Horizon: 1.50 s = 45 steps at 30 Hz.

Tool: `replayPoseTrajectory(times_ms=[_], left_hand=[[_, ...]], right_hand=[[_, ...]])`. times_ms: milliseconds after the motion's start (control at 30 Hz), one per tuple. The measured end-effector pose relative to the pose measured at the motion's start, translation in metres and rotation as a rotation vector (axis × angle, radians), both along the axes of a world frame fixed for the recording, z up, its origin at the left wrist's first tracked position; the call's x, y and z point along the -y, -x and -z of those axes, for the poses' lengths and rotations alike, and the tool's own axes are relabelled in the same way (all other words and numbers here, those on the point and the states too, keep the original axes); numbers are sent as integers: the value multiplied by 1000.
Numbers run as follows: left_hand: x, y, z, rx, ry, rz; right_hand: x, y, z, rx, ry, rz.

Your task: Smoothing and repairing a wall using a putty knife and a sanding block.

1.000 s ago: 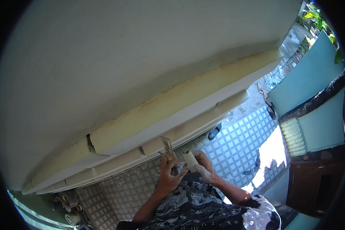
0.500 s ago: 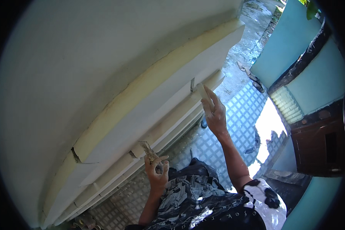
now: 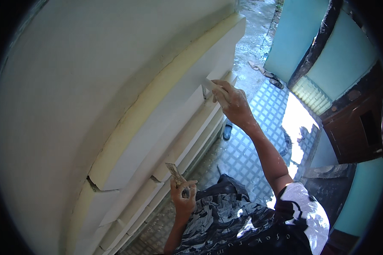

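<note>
My left hand (image 3: 184, 200) is closed around a putty knife (image 3: 172, 171) crusted with dried filler, its blade tilted up next to the lower ledges. In my right hand (image 3: 236, 104) is a flat pale spreader (image 3: 211, 86), gripped between thumb and fingers. Its edge is at the white face of the stepped wall moulding (image 3: 157, 127), near a short dark notch. Whitish smears cover my right fingers and forearm. The moulding has a yellowish top band (image 3: 142, 100) with a crack along its upper edge and an open gap at its lower left.
A plain pale wall (image 3: 68, 85) rises on the left. Patterned floor tiles (image 3: 242, 144) lie below, with a blue sandal (image 3: 227, 131) near the wall's foot. Other footwear (image 3: 268, 75) sits farther off. Right stand a turquoise wall (image 3: 353, 59) and a brown wooden cabinet (image 3: 353, 131).
My right hand has moved left and up with the spreader, from beside the ledge to the moulding's white face. My left hand keeps its hold on the putty knife. The view has shifted.
</note>
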State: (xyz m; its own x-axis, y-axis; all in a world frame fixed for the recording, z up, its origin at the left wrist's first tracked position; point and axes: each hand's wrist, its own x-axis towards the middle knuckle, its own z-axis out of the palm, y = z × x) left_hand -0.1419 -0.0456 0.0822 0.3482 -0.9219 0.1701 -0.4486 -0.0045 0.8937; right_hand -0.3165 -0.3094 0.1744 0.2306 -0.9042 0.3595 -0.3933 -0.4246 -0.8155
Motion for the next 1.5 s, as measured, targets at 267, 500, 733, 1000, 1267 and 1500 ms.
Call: replayPoseTrajectory(times_ms=[267, 500, 733, 1000, 1267, 1500], left_hand=[[11, 0, -8, -42, 83, 67], [11, 15, -15, -659, -70, 191], [64, 17, -37, -453, 14, 260], [91, 23, -30, -298, 33, 552], [81, 27, -30, -401, -131, 597], [78, 26, -25, -520, -213, 506]], right_hand=[[6, 2, 18, 1, 58, 187], [-50, 4, 34, 568, -370, -41], [-118, 12, 24, 678, -477, -181], [-157, 30, 24, 527, -581, -67], [-189, 38, 49, 450, -587, 23], [-196, 44, 45, 440, -670, 178]])
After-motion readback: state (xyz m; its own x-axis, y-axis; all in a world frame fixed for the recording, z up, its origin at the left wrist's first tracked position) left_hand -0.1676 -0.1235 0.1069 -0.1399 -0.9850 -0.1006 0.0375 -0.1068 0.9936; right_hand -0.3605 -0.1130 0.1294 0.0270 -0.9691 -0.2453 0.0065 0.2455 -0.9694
